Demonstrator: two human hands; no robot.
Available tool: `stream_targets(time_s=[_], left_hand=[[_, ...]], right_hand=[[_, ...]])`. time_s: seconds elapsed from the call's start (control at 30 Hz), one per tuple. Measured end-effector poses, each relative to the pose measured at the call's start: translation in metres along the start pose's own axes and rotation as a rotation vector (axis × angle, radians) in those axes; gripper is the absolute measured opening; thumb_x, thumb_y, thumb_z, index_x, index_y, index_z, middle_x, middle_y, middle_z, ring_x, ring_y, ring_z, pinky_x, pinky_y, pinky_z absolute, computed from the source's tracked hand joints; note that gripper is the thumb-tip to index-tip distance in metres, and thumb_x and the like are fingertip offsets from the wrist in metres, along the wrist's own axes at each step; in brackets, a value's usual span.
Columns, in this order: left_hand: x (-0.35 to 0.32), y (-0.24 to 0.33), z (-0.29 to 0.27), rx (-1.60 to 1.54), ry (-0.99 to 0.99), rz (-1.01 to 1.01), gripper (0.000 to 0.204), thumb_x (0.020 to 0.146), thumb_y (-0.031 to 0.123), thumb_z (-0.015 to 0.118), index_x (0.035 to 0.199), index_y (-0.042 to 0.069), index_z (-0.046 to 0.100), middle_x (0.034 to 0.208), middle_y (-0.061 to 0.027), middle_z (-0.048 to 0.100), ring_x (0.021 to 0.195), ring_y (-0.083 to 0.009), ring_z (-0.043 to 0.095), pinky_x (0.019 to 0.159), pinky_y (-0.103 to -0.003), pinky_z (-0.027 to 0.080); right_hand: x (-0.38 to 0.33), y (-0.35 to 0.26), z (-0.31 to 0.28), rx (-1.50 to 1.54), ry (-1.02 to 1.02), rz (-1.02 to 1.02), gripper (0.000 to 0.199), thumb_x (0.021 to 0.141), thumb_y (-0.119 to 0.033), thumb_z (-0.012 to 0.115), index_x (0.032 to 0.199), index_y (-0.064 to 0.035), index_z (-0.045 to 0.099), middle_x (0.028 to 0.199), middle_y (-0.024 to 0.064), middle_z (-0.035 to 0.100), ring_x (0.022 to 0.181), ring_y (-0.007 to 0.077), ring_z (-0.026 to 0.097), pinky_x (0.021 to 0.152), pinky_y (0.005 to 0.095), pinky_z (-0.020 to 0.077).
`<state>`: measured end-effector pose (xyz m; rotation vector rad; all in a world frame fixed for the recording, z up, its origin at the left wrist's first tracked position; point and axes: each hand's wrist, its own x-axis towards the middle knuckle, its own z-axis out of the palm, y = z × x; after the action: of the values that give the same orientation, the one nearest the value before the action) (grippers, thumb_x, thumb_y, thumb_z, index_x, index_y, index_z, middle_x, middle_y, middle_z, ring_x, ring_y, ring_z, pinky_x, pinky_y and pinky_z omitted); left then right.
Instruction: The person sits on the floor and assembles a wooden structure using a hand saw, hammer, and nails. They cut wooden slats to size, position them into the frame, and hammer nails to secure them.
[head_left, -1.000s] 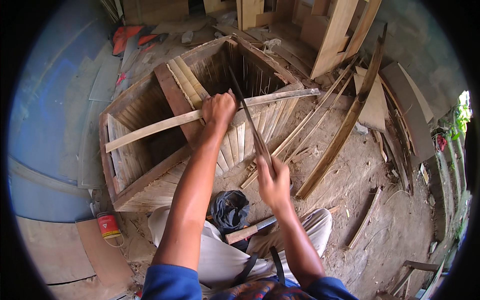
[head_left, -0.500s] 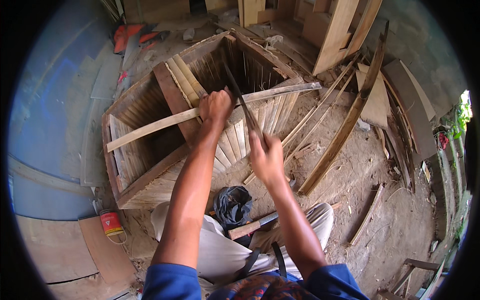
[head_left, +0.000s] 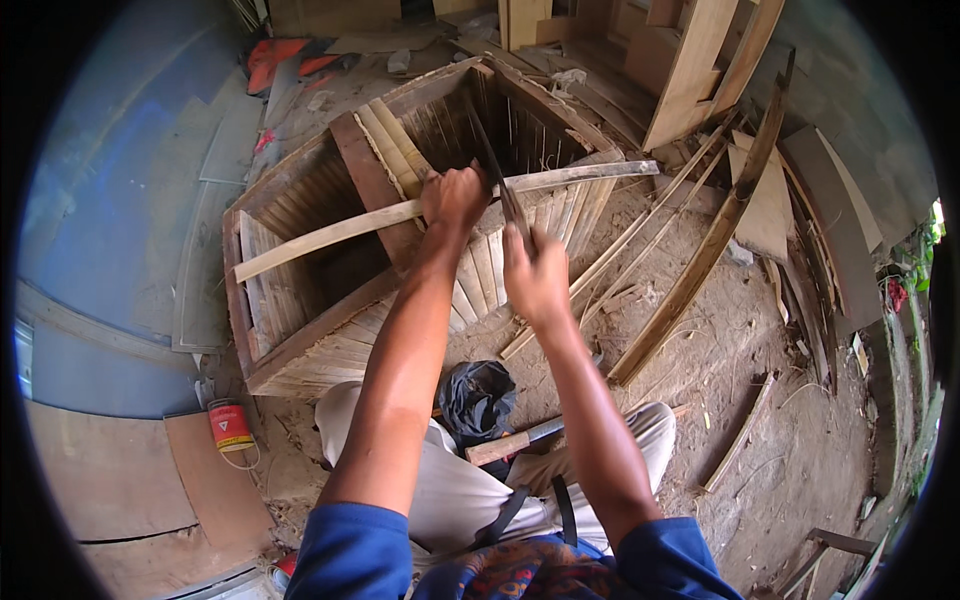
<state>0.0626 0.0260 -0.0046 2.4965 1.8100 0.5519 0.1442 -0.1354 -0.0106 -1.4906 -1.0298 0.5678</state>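
Observation:
My left hand (head_left: 455,205) is closed round a long, thin wooden strip (head_left: 325,240), pressing it onto a slatted wooden frame box (head_left: 320,332). The strip lies across the box's open compartments and sticks out past its right side. In my right hand (head_left: 537,278) is a handsaw (head_left: 497,165), seen nearly edge-on, so its teeth do not show. Its dark blade crosses the strip just right of my left hand, the tip pointing away over the box. Two bamboo pieces (head_left: 393,150) rest by the box's middle divider.
A black plastic bag (head_left: 478,400) and a wooden-handled tool (head_left: 497,448) lie by my legs. On the right, long strips (head_left: 700,250) and boards (head_left: 840,230) litter the dirt floor. A red can (head_left: 231,427) stands at the left, near flat panels (head_left: 110,480).
My right hand has pushed the handsaw forward across the strip, away from me. My left hand stays on the strip. The whole view has shifted a little.

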Motion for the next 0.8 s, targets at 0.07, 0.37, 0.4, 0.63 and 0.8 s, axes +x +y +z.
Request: stream_targets(time_s=[0.07,0.37,0.4,0.63,0.8], left_hand=[[0.0,0.001,0.001,0.027,-0.021,-0.013,0.064,0.106,0.031,0.028,0.076,0.002,0.077,0.081,-0.0249,0.072,0.082,-0.0375,0.073,0.101,-0.046,0.044],[0.0,-0.003,0.014,0.052,0.099,0.033,0.062,0.105,0.033,0.033,0.072,0.004,0.077,0.075,-0.0235,0.071,0.073,-0.0383,0.072,0.092,-0.047,0.049],[0.002,-0.003,0.011,0.029,0.084,0.013,0.063,0.105,0.034,0.033,0.074,0.003,0.078,0.078,-0.0238,0.071,0.078,-0.0394,0.073,0.094,-0.048,0.049],[0.002,0.0,0.008,0.015,0.023,-0.118,0.061,0.103,0.039,0.034,0.08,0.003,0.078,0.088,-0.0234,0.073,0.09,-0.0422,0.072,0.097,-0.048,0.051],[0.006,-0.001,0.015,0.066,0.071,-0.032,0.061,0.104,0.034,0.033,0.074,0.003,0.077,0.08,-0.0242,0.072,0.08,-0.0419,0.072,0.095,-0.049,0.051]], right_hand=[[-0.038,0.009,-0.019,0.052,-0.071,0.039,0.039,0.102,-0.034,0.058,0.084,-0.0002,0.062,0.063,0.0001,0.055,0.054,0.0093,0.048,0.049,0.0296,0.0375],[-0.083,-0.01,-0.058,0.158,-0.096,0.146,0.035,0.102,-0.029,0.056,0.085,0.0007,0.063,0.06,-0.0008,0.051,0.054,0.0076,0.048,0.048,0.0266,0.0361],[-0.047,-0.004,-0.041,0.116,-0.098,0.167,0.038,0.103,-0.037,0.057,0.083,-0.0045,0.063,0.059,-0.0048,0.047,0.049,0.0052,0.045,0.043,0.0234,0.032],[-0.062,0.015,-0.033,0.079,-0.029,-0.013,0.041,0.104,-0.034,0.055,0.082,-0.0002,0.061,0.061,-0.0025,0.05,0.055,0.0074,0.044,0.047,0.0275,0.0326],[-0.151,-0.001,-0.089,0.111,-0.102,0.278,0.034,0.101,-0.027,0.057,0.086,0.0024,0.064,0.06,0.0023,0.054,0.057,0.0091,0.049,0.051,0.0318,0.0401]])
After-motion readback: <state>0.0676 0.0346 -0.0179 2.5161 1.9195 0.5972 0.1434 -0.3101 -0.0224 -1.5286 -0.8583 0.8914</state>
